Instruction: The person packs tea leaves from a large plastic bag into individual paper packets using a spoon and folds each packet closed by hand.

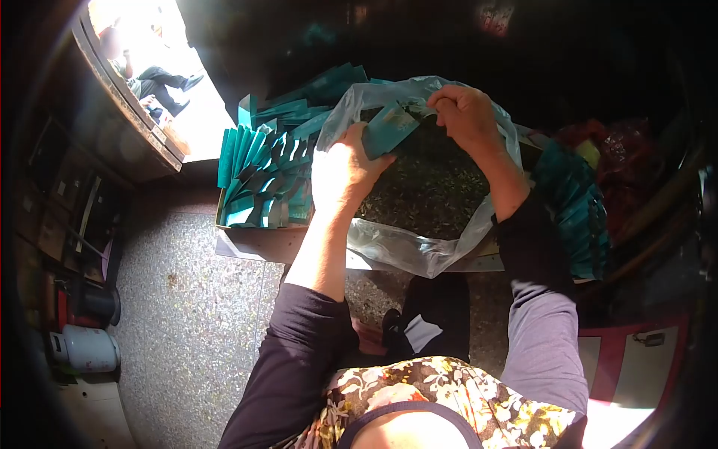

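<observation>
My left hand (345, 168) grips a small teal packet (390, 131), which is tilted over a clear plastic bag (419, 252). Dark green dried leaf pieces (441, 176) fill the bag, whose rim is spread wide. Close to the upper end of the packet, my right hand (465, 112) has its fingers pinched together. Whatever sits in that pinch is too small or hidden to name. To the left of the bag, many teal packets (258, 168) stand packed in a box (262, 241).
More teal packets (572, 202) lie on the right, beside red plastic bags (624, 161). A grey gas cylinder (90, 349) stands at the lower left on the speckled floor (187, 299). Through a bright doorway at upper left, a seated person (161, 82) is partly visible.
</observation>
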